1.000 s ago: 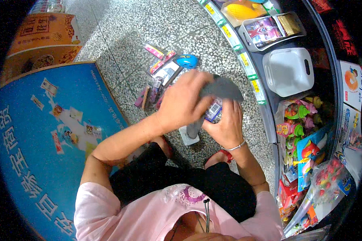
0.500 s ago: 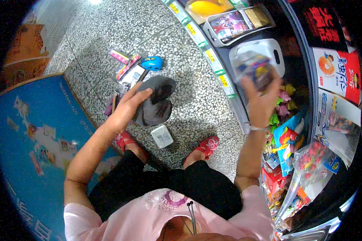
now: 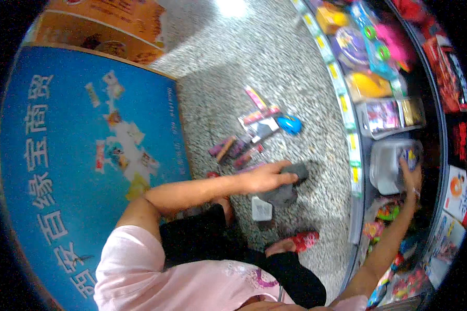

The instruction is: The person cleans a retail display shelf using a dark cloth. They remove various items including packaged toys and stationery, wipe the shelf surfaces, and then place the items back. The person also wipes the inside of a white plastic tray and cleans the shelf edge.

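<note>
My left hand [image 3: 267,177] is closed on a dark grey folded cloth [image 3: 280,197], held above the speckled floor. On the right, my right hand [image 3: 412,179] reaches into a white plastic bin [image 3: 381,171] on the shelf. Its fingers are closed around a small package [image 3: 410,157] in dark, blue and yellow colours, at the bin's right end; blur hides its exact kind. Just below the cloth, a small white square box [image 3: 261,208] lies on the floor near my feet.
Several small packages [image 3: 231,147] and a blue rounded toy [image 3: 289,124] lie on the floor ahead. A blue printed panel [image 3: 109,93] stands on the left. Beside the white bin are another bin with cards [image 3: 384,118] and a yellow packaged toy [image 3: 367,85].
My view has swung to the right. My right hand has brought the small package down into the white bin, while my left hand keeps its hold on the cloth.
</note>
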`<state>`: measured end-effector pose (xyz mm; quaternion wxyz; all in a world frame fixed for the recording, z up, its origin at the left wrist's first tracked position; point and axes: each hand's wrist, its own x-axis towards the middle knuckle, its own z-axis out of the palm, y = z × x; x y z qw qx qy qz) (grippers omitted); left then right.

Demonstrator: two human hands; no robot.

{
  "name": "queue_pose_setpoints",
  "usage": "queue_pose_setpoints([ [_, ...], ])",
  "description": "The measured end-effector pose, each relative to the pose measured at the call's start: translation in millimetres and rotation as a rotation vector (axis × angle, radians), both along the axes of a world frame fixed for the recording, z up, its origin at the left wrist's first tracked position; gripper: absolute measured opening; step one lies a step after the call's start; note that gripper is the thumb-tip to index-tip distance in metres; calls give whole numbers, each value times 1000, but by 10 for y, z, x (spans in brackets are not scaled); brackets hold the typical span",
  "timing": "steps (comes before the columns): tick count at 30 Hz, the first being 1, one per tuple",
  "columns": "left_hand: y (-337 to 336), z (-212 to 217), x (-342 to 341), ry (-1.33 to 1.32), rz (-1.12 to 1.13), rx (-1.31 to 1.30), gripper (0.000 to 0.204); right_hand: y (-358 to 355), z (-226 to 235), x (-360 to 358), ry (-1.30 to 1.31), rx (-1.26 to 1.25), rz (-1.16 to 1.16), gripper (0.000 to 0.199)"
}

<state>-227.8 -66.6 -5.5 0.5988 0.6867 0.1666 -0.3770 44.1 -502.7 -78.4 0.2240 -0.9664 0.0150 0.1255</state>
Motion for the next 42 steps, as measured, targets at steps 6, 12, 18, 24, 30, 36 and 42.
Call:
queue_pose_setpoints([
  [6, 56, 52, -25, 28, -31, -33, 57, -253, -213, 142, -25, 44, -3, 82],
  [12, 37, 94, 18, 59, -46, -81, 58, -353, -448, 244, -60, 89, 5, 77],
  [18, 174, -114, -68, -63, -90, 111, 64, -30, -11, 124, -168, -55, 98, 76],
  [24, 846, -16, -24, -163, 507, 116, 42, 1750, 1028, -1375, -447, 259, 225, 20],
  [30, 1041, 130, 37, 6, 922, -108, 39, 2521, 186, -2192, 6, 360, 772, 30],
  [36, 1019, 179, 0, -12, 972, -56, 41, 2729, -301, -3184, 128, 163, 1287, 89],
  [42, 942, 128, -19, 7, 947, -167, 39, 2512, -610, -3391, 257, 344, 1076, 92],
])
